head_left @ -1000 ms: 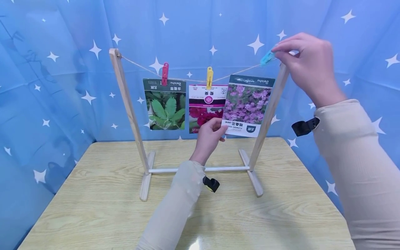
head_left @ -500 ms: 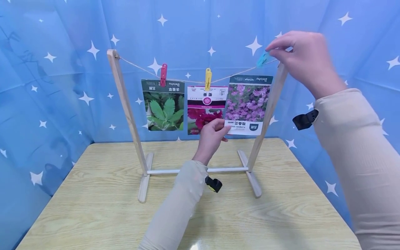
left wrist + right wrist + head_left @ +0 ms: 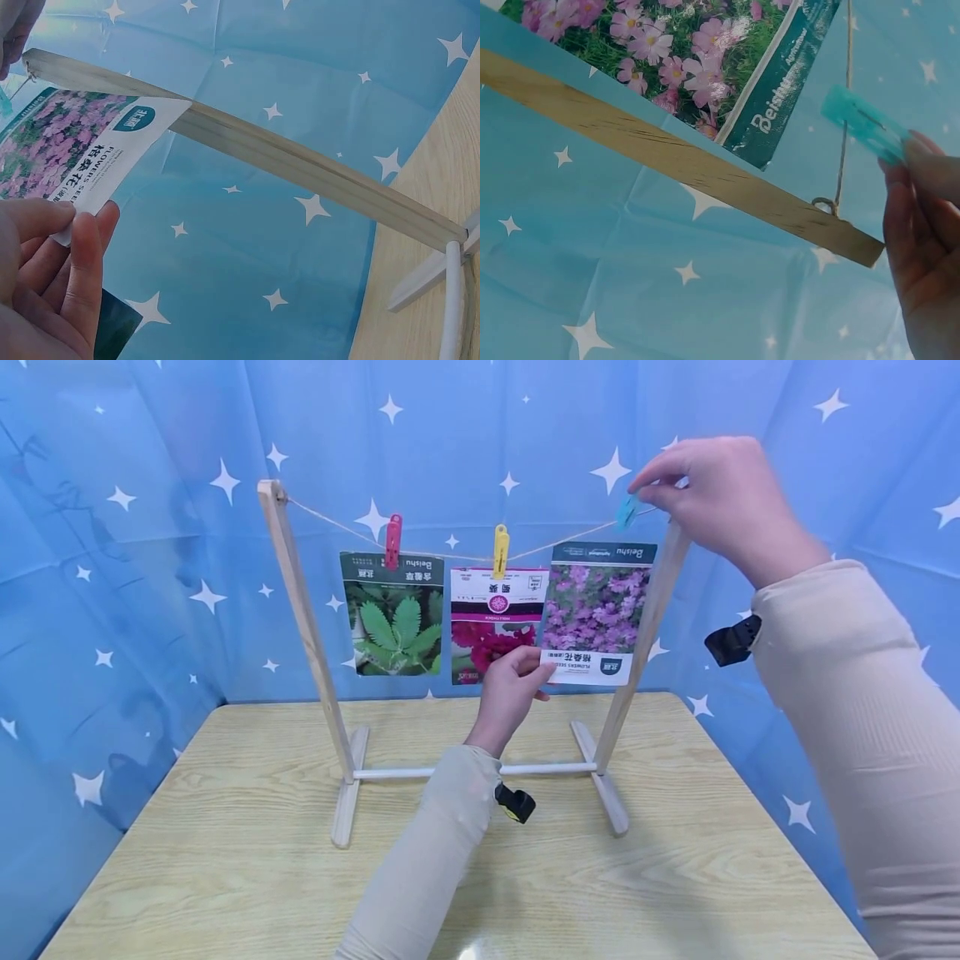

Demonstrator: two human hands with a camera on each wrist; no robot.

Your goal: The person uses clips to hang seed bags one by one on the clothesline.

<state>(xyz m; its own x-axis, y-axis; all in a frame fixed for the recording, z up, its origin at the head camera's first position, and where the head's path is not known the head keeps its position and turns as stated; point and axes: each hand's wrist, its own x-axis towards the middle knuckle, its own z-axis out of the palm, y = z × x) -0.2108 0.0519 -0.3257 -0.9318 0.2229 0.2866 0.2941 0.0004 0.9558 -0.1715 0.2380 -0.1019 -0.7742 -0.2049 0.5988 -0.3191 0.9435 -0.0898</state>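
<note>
My left hand (image 3: 506, 695) pinches the lower left corner of a seed packet (image 3: 596, 610) with pink-purple flowers, its print upside down in the head view. The packet's top edge hangs just below the twine (image 3: 573, 536). Up at the right, my right hand (image 3: 723, 497) pinches a turquoise clothespin (image 3: 627, 512) between thumb and fingers. In the right wrist view that clothespin (image 3: 866, 124) crosses the twine and stands apart from the packet (image 3: 705, 60). Whether its jaws are spread cannot be told.
A red clothespin (image 3: 393, 542) holds a green-leaf packet (image 3: 393, 627) on the twine. A yellow one (image 3: 501, 552) holds a red-flower packet (image 3: 495, 631), partly behind my left hand. The wooden frame (image 3: 307, 635) stands on the table (image 3: 247, 877) before a starry blue curtain (image 3: 165, 435).
My right hand has brought the turquoise clothespin left along the twine and turned it more upright. In my left hand, the flower packet has swung from tilted to nearly straight.
</note>
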